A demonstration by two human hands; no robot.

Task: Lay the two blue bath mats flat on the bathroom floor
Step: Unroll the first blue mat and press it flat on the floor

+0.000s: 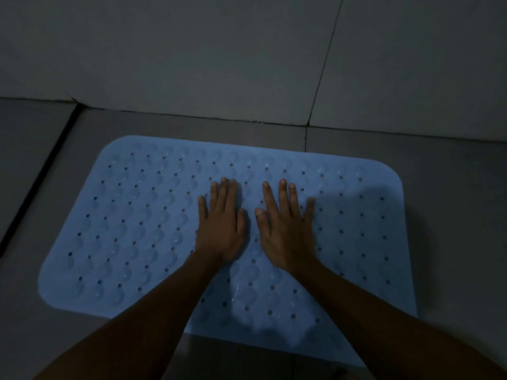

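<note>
Mat (131, 229) flat beneath both palms.

The light is dim and bluish-grey throughout. A wall (192, 50) of large pale tiles fills the upper half, with one grout line (326, 58) slanting down from 12 o'clock to 1 o'clock. It meets a darker grey tiled floor (452, 187) along a thin dark seam. At 9 o'clock a black strip (38, 176) runs diagonally across the floor.

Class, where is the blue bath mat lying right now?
The blue bath mat lies flat on the tiled floor near the wall, under both open hands.
</note>
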